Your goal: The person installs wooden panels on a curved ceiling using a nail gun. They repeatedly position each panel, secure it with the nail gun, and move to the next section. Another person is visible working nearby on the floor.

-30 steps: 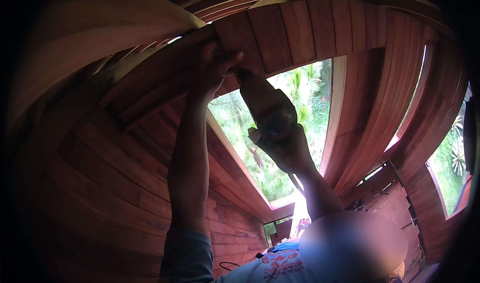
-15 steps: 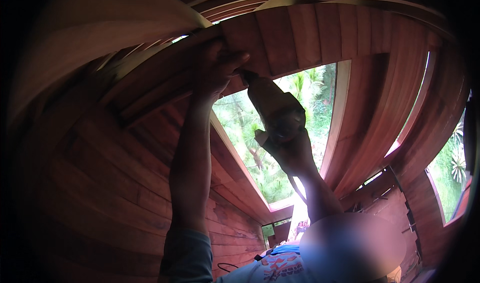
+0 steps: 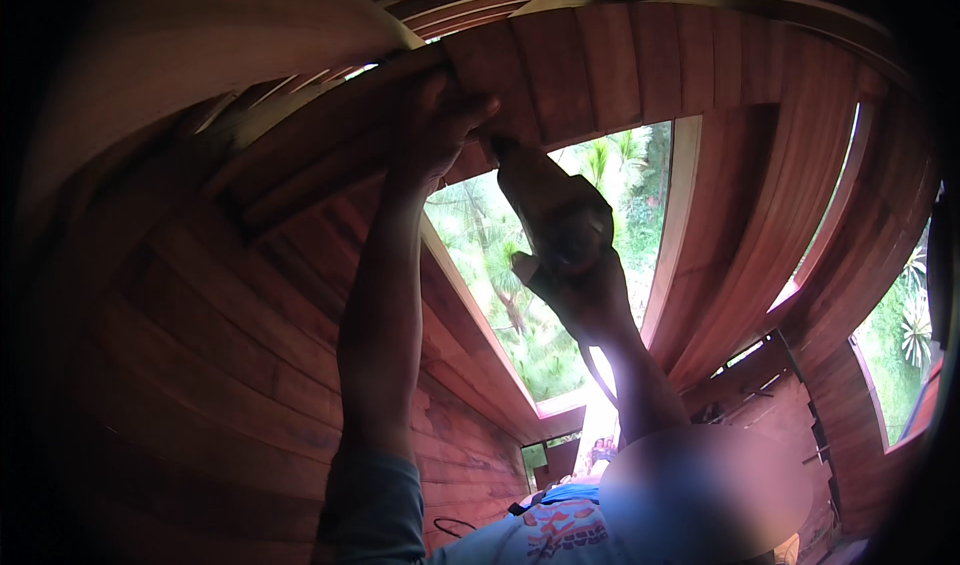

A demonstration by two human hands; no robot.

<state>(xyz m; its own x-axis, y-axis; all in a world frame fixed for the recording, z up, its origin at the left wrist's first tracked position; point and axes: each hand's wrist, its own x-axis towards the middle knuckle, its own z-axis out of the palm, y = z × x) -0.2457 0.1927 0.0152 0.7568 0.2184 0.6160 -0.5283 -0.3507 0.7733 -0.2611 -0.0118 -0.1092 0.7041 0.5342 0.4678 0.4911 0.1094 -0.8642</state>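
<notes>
Overhead, my right hand point(image 3: 585, 290) is wrapped round the grip of a dark power drill point(image 3: 555, 210), whose narrow tip points up at the reddish-brown wooden boards. A cord point(image 3: 598, 373) trails down from the drill beside my wrist. My left arm is raised too, and my left hand point(image 3: 440, 135) rests against a dark wooden board point(image 3: 340, 135), close to the left of the drill tip. One digit of it stretches right, toward the tip, and another points up. Deep shadow hides where the tip meets the wood.
A window opening point(image 3: 480, 285) with a pale frame is behind the drill, with green plants outside. Plank walls point(image 3: 250, 365) surround me. At the right is another opening point(image 3: 895, 335). A large pale beam point(image 3: 220, 45) crosses the upper left.
The drill has shifted very slightly, its tip staying by the boards. My left hand keeps its place against the board.
</notes>
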